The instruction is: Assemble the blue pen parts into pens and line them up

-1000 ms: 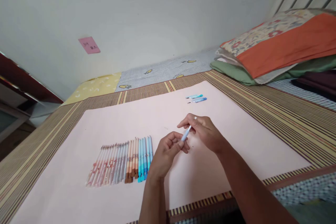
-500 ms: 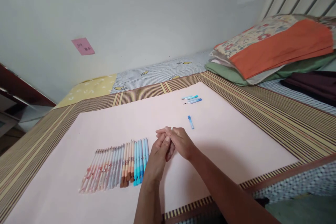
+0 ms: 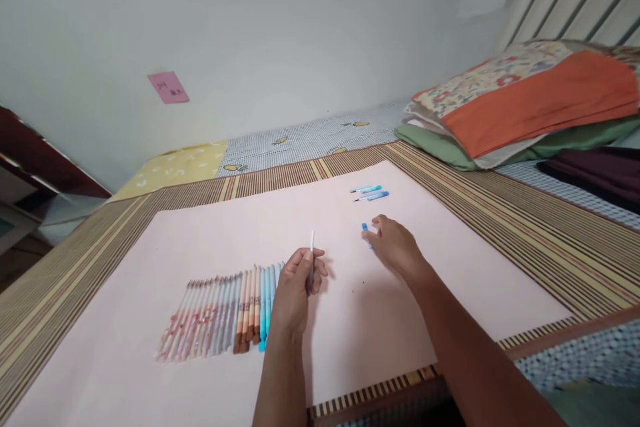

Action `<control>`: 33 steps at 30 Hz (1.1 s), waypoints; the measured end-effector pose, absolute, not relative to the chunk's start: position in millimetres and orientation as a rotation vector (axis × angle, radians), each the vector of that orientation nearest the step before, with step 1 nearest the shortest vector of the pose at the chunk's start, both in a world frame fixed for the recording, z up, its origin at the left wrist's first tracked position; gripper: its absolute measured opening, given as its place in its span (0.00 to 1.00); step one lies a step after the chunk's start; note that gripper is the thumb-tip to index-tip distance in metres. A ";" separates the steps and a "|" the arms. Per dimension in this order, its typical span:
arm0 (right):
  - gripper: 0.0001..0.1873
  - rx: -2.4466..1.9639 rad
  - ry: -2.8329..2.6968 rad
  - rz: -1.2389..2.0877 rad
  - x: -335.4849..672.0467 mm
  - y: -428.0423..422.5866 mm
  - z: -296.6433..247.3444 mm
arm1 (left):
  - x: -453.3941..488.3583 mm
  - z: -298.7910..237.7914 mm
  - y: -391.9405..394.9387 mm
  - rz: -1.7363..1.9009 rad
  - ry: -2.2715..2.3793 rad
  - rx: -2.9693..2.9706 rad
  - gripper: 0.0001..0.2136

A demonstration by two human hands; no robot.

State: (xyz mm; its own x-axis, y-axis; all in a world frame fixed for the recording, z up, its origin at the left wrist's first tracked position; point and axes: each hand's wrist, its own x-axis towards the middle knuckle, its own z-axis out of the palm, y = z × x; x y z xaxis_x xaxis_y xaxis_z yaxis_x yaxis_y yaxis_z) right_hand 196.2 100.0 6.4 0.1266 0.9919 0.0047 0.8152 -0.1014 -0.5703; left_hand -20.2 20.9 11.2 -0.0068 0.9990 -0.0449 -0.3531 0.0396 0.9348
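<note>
My left hand point(image 3: 300, 280) pinches a slim white stick point(image 3: 313, 240), its pointed-up end rising above the fingers; the lower part is hidden in the hand. To the right, my right hand point(image 3: 397, 243) hovers at a short blue pen part point(image 3: 365, 227), thumb and fingers apart around it, partly covering it. Beside my left wrist lies a row of pens point(image 3: 215, 313), sorted by colour from pinkish clear through grey and brown to blue. Farther back rest several blue and teal pen pieces point(image 3: 377, 195) with thin white sticks.
A large pale pink sheet point(image 3: 200, 233) lies on a striped mat point(image 3: 480, 213). Two tiny dark specks are on the sheet between the hands. Folded bedding point(image 3: 535, 107) is stacked at the right back. A pink note point(image 3: 169, 87) is on the wall.
My hands were together over the sheet and have parted. My right hand has moved right to the blue pen part, while the left keeps the white stick, now more visible.
</note>
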 end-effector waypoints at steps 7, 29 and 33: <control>0.06 -2.081 -1.888 0.501 191.5 105.9 3.4 | -22.7 13.4 20.9 1.356 0.970 0.888 0.18; 0.04 -0.946 -1.730 1.287 128.2 52.9 60.6 | -20.0 19.4 19.2 1.461 1.194 1.054 0.12; 0.12 -0.949 -1.752 1.204 149.2 69.6 52.9 | -26.5 13.8 19.7 1.492 1.227 1.057 0.11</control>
